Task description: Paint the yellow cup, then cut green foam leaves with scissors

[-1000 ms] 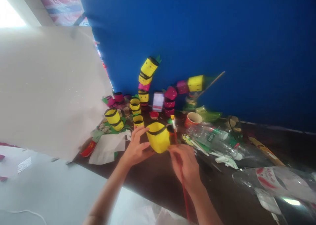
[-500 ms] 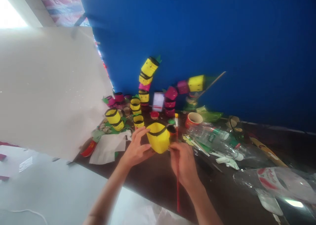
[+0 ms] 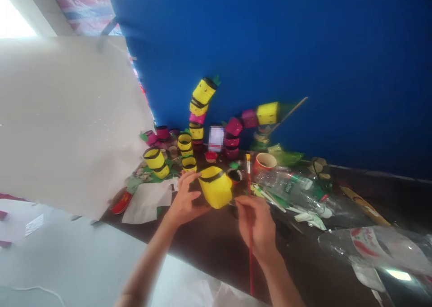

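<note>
A yellow-painted cup with a black rim band is tilted over the dark table, its left side in my left hand. The thumb and fingers of that hand grip the cup. My right hand, just right of the cup and apart from it, pinches a paintbrush with a long red handle. The brush stands nearly upright, its yellowed bristles pointing up and away from the cup. Behind the cup is a small container with a dark inside.
Yellow cups and stacked magenta cups line the back by a blue panel. A red paper cup and plastic bottles lie rightward. White paper and a red container are at left.
My right hand has moved a little to the right, away from the cup, carrying the paintbrush. The yellow cup has shifted and turned slightly in my left hand.
</note>
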A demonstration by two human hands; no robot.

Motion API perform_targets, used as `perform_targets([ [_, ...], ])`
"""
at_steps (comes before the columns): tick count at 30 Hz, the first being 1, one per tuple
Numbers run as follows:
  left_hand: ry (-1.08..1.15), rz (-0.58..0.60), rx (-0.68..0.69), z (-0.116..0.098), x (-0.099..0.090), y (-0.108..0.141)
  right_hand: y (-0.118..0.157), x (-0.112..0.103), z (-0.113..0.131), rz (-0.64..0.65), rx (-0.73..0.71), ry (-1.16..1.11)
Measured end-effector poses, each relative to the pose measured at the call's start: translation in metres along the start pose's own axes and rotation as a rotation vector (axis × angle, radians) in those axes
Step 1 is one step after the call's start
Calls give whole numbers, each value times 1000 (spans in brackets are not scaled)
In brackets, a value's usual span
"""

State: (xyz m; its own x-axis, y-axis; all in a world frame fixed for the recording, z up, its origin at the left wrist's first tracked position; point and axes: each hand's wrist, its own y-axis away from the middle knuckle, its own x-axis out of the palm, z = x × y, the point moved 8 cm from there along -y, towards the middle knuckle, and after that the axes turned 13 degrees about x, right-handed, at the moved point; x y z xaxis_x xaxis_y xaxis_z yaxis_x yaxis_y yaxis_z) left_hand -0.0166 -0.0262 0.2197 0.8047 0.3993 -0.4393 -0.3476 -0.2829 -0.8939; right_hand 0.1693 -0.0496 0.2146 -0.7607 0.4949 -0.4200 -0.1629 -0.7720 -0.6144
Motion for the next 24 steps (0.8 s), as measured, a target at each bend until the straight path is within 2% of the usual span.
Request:
perform_targets([
  [9,26,-57,-7,1,-2,0,0,6,-6,26,119,-220],
  [18,6,-38,-27,1,0,5,2,13,-10,37,140,-310],
  [24,13,-60,-25,1,-1,5,2,8,-10,-20,149,-382],
])
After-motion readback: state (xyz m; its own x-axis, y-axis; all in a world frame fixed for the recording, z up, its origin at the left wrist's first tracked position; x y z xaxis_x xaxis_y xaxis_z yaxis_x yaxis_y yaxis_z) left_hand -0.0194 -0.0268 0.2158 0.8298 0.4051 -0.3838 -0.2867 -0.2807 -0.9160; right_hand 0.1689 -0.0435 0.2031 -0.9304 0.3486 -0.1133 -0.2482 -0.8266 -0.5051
